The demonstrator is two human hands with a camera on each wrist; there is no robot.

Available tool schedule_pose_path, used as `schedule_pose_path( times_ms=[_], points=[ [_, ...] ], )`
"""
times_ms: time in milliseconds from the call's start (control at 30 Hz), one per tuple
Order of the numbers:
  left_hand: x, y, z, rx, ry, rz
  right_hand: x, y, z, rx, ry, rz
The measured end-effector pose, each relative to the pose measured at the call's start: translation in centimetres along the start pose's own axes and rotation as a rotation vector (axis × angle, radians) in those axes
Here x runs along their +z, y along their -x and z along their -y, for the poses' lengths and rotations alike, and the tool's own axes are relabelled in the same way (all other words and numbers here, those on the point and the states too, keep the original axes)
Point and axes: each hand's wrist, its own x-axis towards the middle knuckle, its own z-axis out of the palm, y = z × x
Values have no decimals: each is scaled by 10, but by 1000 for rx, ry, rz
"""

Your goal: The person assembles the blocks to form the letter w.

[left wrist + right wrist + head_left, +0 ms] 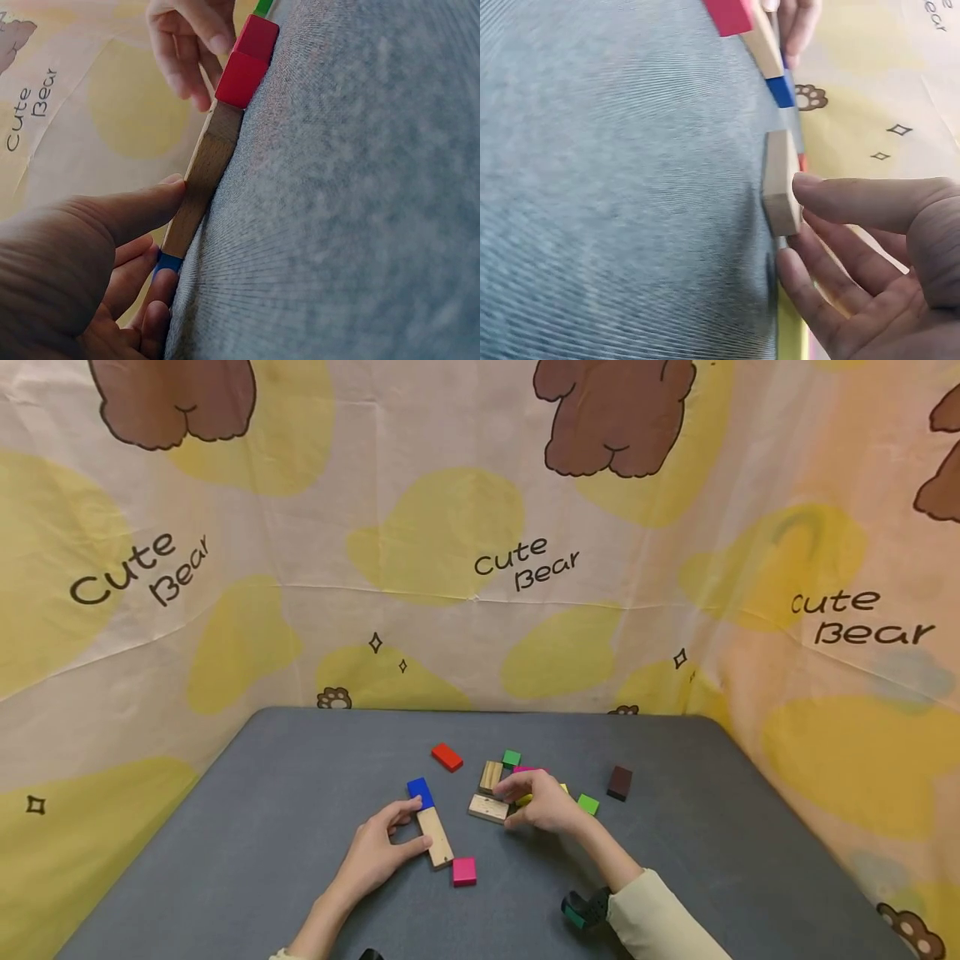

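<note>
A long pale wooden block [435,839] lies on the table end to end with a blue block [420,791], with a pink block [464,872] at its near end. My left hand [371,852] is at the left of this row, its thumb against the wooden block's side and a fingertip on the blue block. To the right, my right hand [551,806] reaches around the end of another pale wooden block [487,808], with the thumb [814,195] close at its edge and the fingers loosely bent. A ridged wooden block [491,775] lies just behind it.
Behind the right hand are a green block [512,758] and a partly hidden magenta block [528,769]. A red block [447,757] lies farther back, a light green block [588,805] and a dark brown block [619,783] to the right. Printed cloth walls edge the grey table [225,827].
</note>
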Motion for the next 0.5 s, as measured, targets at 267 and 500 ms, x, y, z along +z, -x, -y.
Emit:
schedule_pose_path(
  times_ms=[267,500],
  points=[
    [0,-1,0,-7,-6,-3,9,0,1,24,-85,52],
    [0,-1,1,2,-17,-11,12,-7,-2,33,-36,111]
  ],
)
